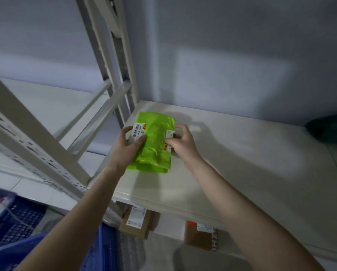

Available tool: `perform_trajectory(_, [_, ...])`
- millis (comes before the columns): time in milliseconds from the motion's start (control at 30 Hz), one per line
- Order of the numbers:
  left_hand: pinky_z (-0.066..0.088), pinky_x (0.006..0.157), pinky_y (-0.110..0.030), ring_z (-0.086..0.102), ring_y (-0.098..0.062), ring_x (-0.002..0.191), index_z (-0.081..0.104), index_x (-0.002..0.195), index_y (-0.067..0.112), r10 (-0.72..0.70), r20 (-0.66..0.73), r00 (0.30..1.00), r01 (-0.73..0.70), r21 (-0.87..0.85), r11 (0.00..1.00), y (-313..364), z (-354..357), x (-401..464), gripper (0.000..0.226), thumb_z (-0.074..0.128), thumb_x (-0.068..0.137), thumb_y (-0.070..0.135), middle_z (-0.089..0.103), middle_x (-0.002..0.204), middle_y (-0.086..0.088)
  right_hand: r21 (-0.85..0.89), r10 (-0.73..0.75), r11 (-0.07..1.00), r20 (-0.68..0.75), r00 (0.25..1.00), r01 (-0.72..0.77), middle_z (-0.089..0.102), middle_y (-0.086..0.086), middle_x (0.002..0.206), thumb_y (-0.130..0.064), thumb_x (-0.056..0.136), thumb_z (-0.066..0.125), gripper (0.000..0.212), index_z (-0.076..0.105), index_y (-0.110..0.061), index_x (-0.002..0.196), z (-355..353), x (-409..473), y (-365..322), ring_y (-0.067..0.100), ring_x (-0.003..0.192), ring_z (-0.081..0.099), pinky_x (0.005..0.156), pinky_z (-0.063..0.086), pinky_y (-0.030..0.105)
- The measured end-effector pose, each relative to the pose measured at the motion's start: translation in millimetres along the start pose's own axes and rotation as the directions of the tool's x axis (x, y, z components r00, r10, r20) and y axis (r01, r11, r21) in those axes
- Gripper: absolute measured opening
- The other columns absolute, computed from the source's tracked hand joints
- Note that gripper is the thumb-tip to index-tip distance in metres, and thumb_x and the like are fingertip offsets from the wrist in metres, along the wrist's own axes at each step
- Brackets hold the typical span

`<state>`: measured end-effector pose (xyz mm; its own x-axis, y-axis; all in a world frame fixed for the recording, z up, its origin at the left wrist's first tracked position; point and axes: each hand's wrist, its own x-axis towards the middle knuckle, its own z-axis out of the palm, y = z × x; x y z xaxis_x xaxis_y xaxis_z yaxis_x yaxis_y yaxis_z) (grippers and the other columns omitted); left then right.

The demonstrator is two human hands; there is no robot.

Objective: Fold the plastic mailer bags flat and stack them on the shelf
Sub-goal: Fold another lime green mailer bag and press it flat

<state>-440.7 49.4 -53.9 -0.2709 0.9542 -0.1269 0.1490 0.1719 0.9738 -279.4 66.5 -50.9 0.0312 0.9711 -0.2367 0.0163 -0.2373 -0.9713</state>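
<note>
Green mailer (pixel 154 145), folded, crinkled, white labels on both side edges, lay near shelf's (pixel 242 153) left rear corner, long axis front-to-back.

The mailer (pixel 154 141) lies on the shelf (pixel 242 153), near its far-left corner; boxes (pixel 136 220) sit below; a basket (pixel 19 227) stands near left.

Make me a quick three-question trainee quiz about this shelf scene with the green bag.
1. True or false: both hands hold the green bag.
2. Which hand's thumb lies across the bag's barcode label: A) left hand B) right hand?
3. Fill in: the cardboard boxes sit ___ the white shelf.

Key: 1 true; 2 A; 3 below.
</note>
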Motion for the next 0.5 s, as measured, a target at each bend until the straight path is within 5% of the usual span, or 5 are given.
perform_trajectory(100, [0.050,0.091,-0.043,0.061,-0.027,0.102,0.031,0.137,0.027,0.009,-0.036,0.999,-0.001,0.214,0.977,-14,-7,8,0.075,0.071,0.075,0.044,0.063,0.114,-0.013,-0.203,-0.093,0.975,-0.016,0.996,0.088,0.059,-0.006,0.081,0.004,0.078,0.057,0.048,0.050,-0.023,0.117,13,7,6,0.019,0.077,0.062,0.062,0.053,0.021])
perform_trajectory(200, [0.041,0.097,-0.042,0.048,-0.033,0.116,0.028,0.142,0.029,0.078,-0.064,0.995,-0.039,0.474,0.880,-17,-5,10,0.068,0.063,0.084,0.039,0.057,0.121,-0.014,-0.383,-0.195,0.908,-0.025,0.980,0.171,0.058,-0.005,0.083,0.002,0.081,0.054,0.053,0.045,-0.017,0.129,20,7,12,0.019,0.075,0.058,0.073,0.053,0.034])
perform_trajectory(300, [0.032,0.100,-0.045,0.035,-0.032,0.124,0.038,0.138,0.032,0.194,-0.077,0.978,-0.089,0.687,0.721,-10,-4,14,0.056,0.059,0.087,0.037,0.041,0.135,-0.006,-0.531,-0.324,0.803,-0.007,0.946,0.271,0.057,0.012,0.109,0.002,0.080,0.053,0.063,0.038,-0.015,0.138,23,8,20,0.030,0.099,0.055,0.091,0.045,0.041])
perform_trajectory(433, [0.028,0.106,-0.044,0.029,-0.027,0.135,0.041,0.139,0.032,0.270,0.206,0.941,-0.328,0.755,0.568,-14,1,25,0.046,0.044,0.094,0.026,0.031,0.149,0.000,-0.705,-0.418,0.598,0.132,0.899,0.381,0.041,0.020,0.135,-0.009,0.087,0.056,0.059,0.035,-0.012,0.143,24,13,24,0.034,0.127,0.038,0.104,0.028,0.037])
perform_trajectory(500, [0.018,0.115,-0.043,0.017,-0.024,0.143,0.029,0.145,0.033,0.177,0.273,0.946,-0.324,0.746,0.582,-19,4,30,0.054,0.024,0.093,0.045,0.020,0.156,0.002,-0.728,-0.352,0.568,0.208,0.913,0.385,0.027,0.022,0.149,-0.024,0.095,0.051,0.051,0.037,-0.015,0.143,28,16,28,0.035,0.134,0.033,0.108,0.024,0.036])
